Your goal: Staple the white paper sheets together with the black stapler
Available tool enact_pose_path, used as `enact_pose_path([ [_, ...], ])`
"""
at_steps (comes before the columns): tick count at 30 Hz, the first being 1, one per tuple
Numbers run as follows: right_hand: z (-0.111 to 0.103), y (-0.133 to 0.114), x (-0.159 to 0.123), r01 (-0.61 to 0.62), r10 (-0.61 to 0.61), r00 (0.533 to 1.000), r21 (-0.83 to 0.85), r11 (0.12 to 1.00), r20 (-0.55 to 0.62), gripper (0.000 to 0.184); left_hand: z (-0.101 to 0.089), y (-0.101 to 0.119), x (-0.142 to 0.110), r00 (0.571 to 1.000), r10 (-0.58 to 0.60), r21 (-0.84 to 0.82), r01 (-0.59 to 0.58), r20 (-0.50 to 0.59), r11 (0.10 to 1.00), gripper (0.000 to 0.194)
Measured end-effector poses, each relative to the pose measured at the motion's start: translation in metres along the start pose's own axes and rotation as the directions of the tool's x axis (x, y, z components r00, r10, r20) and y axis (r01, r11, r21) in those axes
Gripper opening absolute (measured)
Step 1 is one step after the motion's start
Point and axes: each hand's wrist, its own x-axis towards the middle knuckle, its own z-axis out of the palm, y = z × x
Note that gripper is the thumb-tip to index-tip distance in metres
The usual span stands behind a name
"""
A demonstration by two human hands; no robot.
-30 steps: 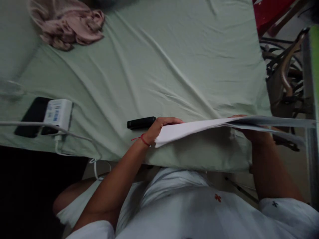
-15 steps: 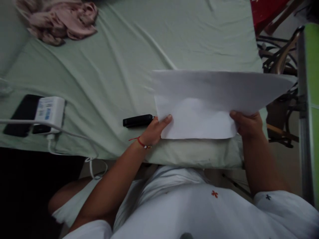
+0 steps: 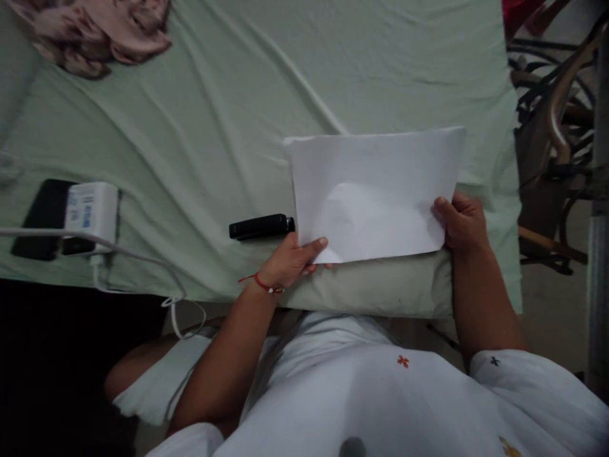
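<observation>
White paper, one sheet or a few together, is held level above the edge of the bed. My left hand grips its lower left corner, thumb on top and fingertips showing beneath. At the lower right side, my right hand pinches the paper with the thumb on top; its other fingers are partly hidden behind. A black stapler-like object lies on the sheet just left of the paper, close to my left hand.
A pale green cloth covers the bed. At the left, a white charger with a white cable rests by a dark phone. A crumpled pink cloth lies at the far left. Metal-framed furniture stands at the right.
The paper's right part, which stuck out far to the right, has swung in, so the paper now forms one compact rectangle. My right hand has shifted slightly left and away from my body.
</observation>
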Motion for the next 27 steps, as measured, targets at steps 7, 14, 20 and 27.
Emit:
enact_pose_path([
  [7, -0.002, -0.003, -0.003, 0.078, -0.079, 0.997, -0.054, 0.996, -0.023, 0.028, -0.002, -0.004, 0.001, 0.998, 0.046, 0.025, -0.045, -0.038, 0.999, 0.05],
  [14, 0.0, -0.006, -0.002, 0.116, -0.118, 0.991, -0.038, 0.993, -0.057, 0.027, 0.004, -0.003, 0.001, 0.998, 0.047, 0.005, -0.046, -0.053, 0.999, 0.052],
  [20, 0.006, -0.013, -0.002, 0.102, -0.097, 0.991, 0.051, 0.994, -0.089, 0.027, 0.001, -0.002, -0.004, 0.996, 0.07, -0.079, -0.075, -0.061, 0.994, 0.059],
  [27, 0.005, -0.011, -0.001, 0.122, -0.12, 0.987, 0.018, 0.992, -0.104, 0.034, 0.003, -0.005, -0.007, 0.997, 0.079, -0.032, -0.079, -0.02, 0.996, 0.06],
])
